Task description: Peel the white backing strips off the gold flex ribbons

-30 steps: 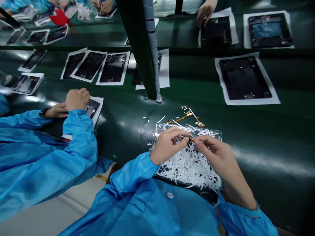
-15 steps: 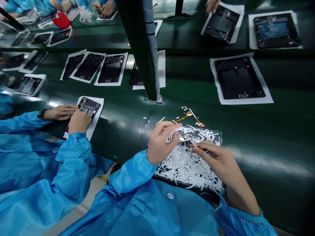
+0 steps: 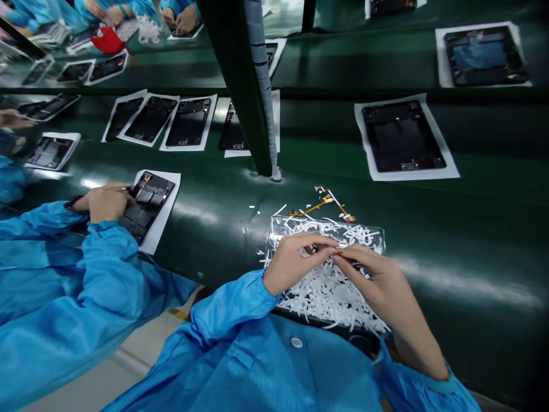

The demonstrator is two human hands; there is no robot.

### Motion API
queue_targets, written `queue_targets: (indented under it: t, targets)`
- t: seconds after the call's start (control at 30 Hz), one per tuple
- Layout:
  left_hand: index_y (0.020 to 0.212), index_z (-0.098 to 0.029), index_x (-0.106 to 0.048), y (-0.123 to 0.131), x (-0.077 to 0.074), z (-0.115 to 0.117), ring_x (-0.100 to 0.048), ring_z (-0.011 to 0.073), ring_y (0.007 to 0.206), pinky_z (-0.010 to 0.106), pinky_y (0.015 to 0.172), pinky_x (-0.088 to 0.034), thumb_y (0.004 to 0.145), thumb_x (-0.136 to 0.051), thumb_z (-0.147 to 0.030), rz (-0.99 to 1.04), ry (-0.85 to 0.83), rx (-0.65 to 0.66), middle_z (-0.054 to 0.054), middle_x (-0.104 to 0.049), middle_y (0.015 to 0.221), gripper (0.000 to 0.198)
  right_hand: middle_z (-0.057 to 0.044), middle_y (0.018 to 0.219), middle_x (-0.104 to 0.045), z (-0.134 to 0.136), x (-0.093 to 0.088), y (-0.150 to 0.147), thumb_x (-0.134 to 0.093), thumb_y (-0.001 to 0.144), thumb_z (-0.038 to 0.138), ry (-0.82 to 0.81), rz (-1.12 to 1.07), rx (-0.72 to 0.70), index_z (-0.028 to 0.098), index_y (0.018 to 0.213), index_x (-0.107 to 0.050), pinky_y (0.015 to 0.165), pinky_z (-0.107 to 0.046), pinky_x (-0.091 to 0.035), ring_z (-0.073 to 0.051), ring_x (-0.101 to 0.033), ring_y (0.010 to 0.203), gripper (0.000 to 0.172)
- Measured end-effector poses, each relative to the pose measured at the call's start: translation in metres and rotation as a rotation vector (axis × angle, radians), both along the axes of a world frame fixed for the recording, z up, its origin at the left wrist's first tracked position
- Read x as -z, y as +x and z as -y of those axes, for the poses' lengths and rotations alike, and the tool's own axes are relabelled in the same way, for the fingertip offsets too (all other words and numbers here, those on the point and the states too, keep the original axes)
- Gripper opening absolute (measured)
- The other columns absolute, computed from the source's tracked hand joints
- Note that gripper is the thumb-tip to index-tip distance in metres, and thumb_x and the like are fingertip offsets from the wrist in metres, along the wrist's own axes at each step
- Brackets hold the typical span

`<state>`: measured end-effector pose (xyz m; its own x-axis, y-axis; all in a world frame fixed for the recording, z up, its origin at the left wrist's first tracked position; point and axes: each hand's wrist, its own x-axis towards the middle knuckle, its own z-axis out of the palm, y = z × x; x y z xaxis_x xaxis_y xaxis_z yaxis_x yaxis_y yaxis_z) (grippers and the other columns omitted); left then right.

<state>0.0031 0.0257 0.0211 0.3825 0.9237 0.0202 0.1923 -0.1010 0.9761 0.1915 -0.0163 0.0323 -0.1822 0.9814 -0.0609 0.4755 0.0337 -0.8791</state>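
My left hand (image 3: 298,260) and my right hand (image 3: 377,277) meet fingertip to fingertip over a clear plastic tray (image 3: 383,233). Both are pinched closed around something small; a bit of white shows at the fingertips, but the fingers hide the rest. Beneath them the tray is heaped with narrow white strips (image 3: 332,303), like peeled backing. Just beyond its far edge lie thin orange flex cables (image 3: 317,206) with white pieces on them. A few loose white scraps are scattered to the left of the cables.
A green post (image 3: 240,86) with a grey wrapped cable stands ahead. Black tablet-like housings on white sheets line the conveyor, one (image 3: 403,137) ahead right. To my left, a co-worker's hands (image 3: 107,203) work on another housing (image 3: 148,200). Other people sit across the line.
My left hand has come down and right, its fingers closing to meet my right fingertips. The housings on the conveyor ahead have shifted left. The hand at the upper right is gone from view.
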Motion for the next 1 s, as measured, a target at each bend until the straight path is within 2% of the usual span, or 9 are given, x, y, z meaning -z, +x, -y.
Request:
queue_targets:
  t: [0.1, 0.27, 0.47, 0.6, 0.7, 0.87, 1.0]
  targets:
    - [0.099, -0.023, -0.077, 0.000, 0.000, -0.001, -0.070, 0.0158, 0.092, 0.028, 0.075, -0.055, 0.094, -0.063, -0.019, 0.019, 0.040, -0.041, 0.003, -0.077, 0.098, 0.015, -0.003, 0.098, -0.072, 0.002, 0.003, 0.001, -0.063, 0.095, 0.037, 0.025, -0.017, 0.099, 0.026, 0.099, -0.073, 0.075, -0.032, -0.051, -0.020, -0.067, 0.090, 0.015]
    - [0.094, -0.022, -0.075, 0.002, 0.005, -0.002, -0.068, 0.0145, 0.087, 0.027, 0.072, -0.055, 0.089, -0.063, -0.010, -0.028, 0.130, -0.055, 0.002, -0.074, 0.093, 0.018, -0.002, 0.103, -0.075, 0.003, 0.006, 0.002, -0.067, 0.092, 0.040, -0.013, -0.027, 0.196, 0.028, 0.104, -0.074, 0.075, -0.032, -0.053, -0.021, -0.069, 0.092, 0.018]
    - [0.111, -0.021, -0.069, 0.003, 0.008, 0.000, -0.070, 0.0135, 0.087, 0.026, 0.074, -0.059, 0.089, -0.064, -0.013, -0.026, 0.105, -0.101, 0.004, -0.075, 0.100, 0.024, -0.004, 0.098, -0.074, 0.001, 0.013, 0.002, -0.065, 0.093, 0.044, -0.076, -0.045, 0.210, 0.025, 0.099, -0.073, 0.077, -0.035, -0.053, -0.022, -0.068, 0.087, 0.022]
    - [0.099, -0.020, -0.072, 0.003, 0.007, 0.003, -0.070, 0.0160, 0.093, 0.032, 0.083, -0.060, 0.089, -0.070, -0.020, -0.034, 0.212, -0.091, 0.004, -0.075, 0.099, 0.010, -0.005, 0.092, -0.072, 0.002, 0.021, 0.002, -0.066, 0.092, 0.046, -0.143, -0.203, 0.279, 0.024, 0.101, -0.071, 0.080, -0.036, -0.055, -0.022, -0.067, 0.086, 0.024]
    - [0.099, -0.020, -0.073, 0.004, 0.009, 0.005, -0.070, 0.0168, 0.094, 0.033, 0.085, -0.061, 0.090, -0.070, -0.025, -0.046, 0.220, -0.075, 0.005, -0.074, 0.100, 0.010, -0.005, 0.093, -0.072, 0.003, 0.023, -0.001, -0.066, 0.092, 0.044, -0.147, -0.263, 0.265, 0.024, 0.101, -0.071, 0.081, -0.035, -0.055, -0.021, -0.067, 0.086, 0.023]
    - [0.100, -0.020, -0.075, 0.005, 0.011, 0.006, -0.069, 0.0164, 0.091, 0.029, 0.075, -0.059, 0.091, -0.067, -0.023, -0.076, 0.165, -0.087, 0.005, -0.074, 0.098, 0.012, -0.006, 0.100, -0.072, 0.003, 0.021, -0.003, -0.065, 0.093, 0.043, -0.142, -0.242, 0.202, 0.024, 0.104, -0.071, 0.081, -0.035, -0.054, -0.022, -0.066, 0.089, 0.023]
    - [0.093, -0.019, -0.075, 0.005, 0.011, 0.003, -0.068, 0.0145, 0.083, 0.025, 0.068, -0.055, 0.089, -0.066, -0.018, -0.063, 0.153, -0.068, 0.004, -0.074, 0.093, 0.010, -0.005, 0.101, -0.070, 0.002, 0.022, -0.004, -0.063, 0.094, 0.041, -0.140, -0.215, 0.154, 0.025, 0.104, -0.070, 0.079, -0.034, -0.053, -0.021, -0.066, 0.090, 0.020]
